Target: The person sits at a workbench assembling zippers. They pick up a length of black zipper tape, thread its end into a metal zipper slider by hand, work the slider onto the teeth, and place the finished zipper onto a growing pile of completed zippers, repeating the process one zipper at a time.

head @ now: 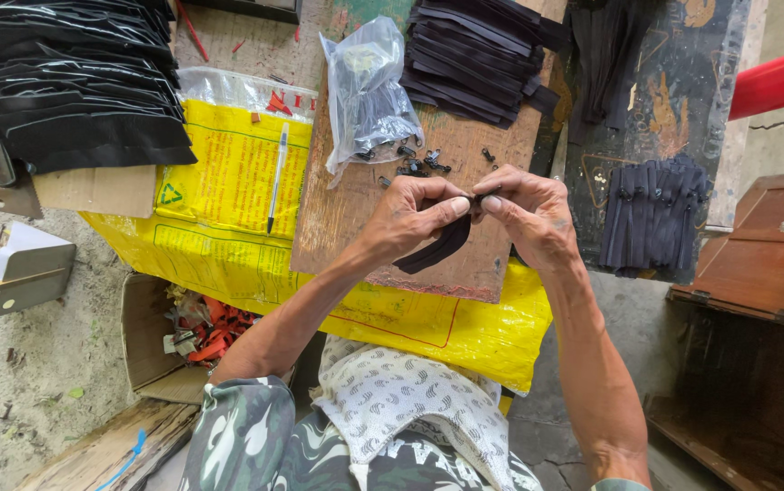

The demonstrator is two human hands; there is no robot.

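Both hands meet at the centre of the frame, each grip closed on the same black zipper strip (pixel 437 247). The left hand (pixel 410 218) pinches its upper end between thumb and fingertips, and the right hand (pixel 524 214) pinches the same end from the other side, fingertips nearly touching. The strip hangs down and to the left from the pinch, over a brown wooden board (pixel 337 209) that lies on the worktop (pixel 683 91).

Just above the hands, small black zipper sliders (pixel 415 164) lie scattered on the board, beside a crumpled clear plastic bag (pixel 365 91). At the top centre a stack of black strips (pixel 474 55) rests on the board. A bundle of black zippers (pixel 651 214) lies right of the hands, on the dark worktop. Left of the board, a pen (pixel 276 177) lies on a yellow plastic sack (pixel 228 182). In the upper left sits a pile of black fabric pieces (pixel 74 82). A cardboard box (pixel 151 341) with red scraps stands at the lower left.
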